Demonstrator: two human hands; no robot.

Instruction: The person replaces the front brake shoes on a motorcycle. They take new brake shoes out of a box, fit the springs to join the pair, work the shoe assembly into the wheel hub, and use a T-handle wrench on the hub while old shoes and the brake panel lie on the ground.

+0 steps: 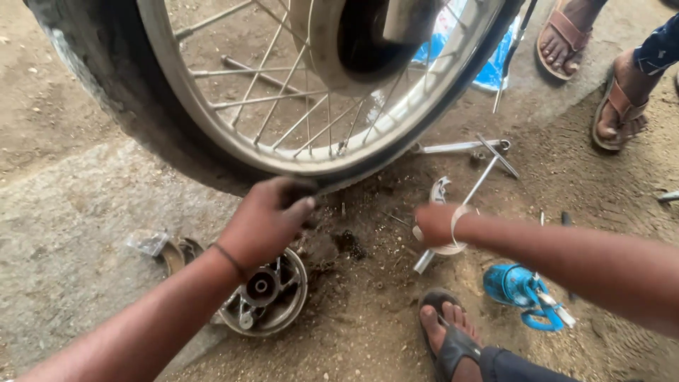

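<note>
Two bare hands work under a spoked motorcycle wheel with black rubber tyre [141, 106]. The left hand [265, 219] closes its grip on the tyre's lower edge. The right hand [433, 224] reaches down near a curved silver brake shoe [440, 189]; its grip cannot be told. A round metal brake drum plate [265, 301] lies on the dirt floor below the left wrist.

I'm counting one spoked wheel [297, 92] at the top, one brake drum plate [265, 301] at lower centre, one blue bottle [520, 290] at lower right, and three sandalled feet: two [619, 106] upper right, one [453, 339] at the bottom.
</note>
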